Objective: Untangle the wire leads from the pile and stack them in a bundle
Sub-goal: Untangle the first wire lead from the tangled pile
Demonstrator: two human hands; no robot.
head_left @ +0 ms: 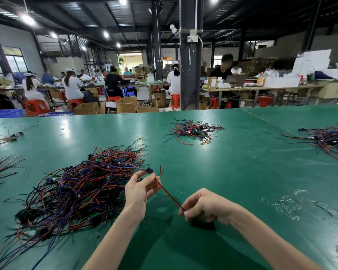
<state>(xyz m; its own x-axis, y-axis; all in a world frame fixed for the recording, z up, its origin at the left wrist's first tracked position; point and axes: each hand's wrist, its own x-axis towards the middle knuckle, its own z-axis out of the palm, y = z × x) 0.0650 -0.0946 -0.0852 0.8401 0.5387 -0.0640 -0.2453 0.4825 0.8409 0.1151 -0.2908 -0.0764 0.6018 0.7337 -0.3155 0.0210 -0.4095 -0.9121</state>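
A: While looking down from the head view, where to find the wire lead (169, 195) being worked?

B: Stretched taut above the near middle of the table (242, 172), just right of the big pile (76, 188). Pinched at its far end by the left hand (139, 190), fingers (148, 181) curled round it beside a small black part (149, 170). Gripped at its near end inside the right hand (205, 207), curled tight.

A: Free of the pile yet?

B: Hard to tell. Seems to trail purple strands (133, 165) from the black part back into the pile, so probably snagged.

A: How to finish the pull well?

B: Keep the left pinch close to the black part and draw rightward and slightly up, slowly. Stop at any drag. Shake loose or lift off crossing strands rather than yanking. Avoid bending the bare tips (161, 171) poking up past the left fingers.

A: Room for laying a bundle?

B: Plenty, judging by the bare green stretch near and right of the hands. Mind the clear scraps (287, 207) farther right. Steer clear of the second heap (193, 130) far across and the third heap (328, 139) at the right edge. More loose strands (0, 168) at the left edge. Near table edge out of frame, so cannot judge any overhang there.
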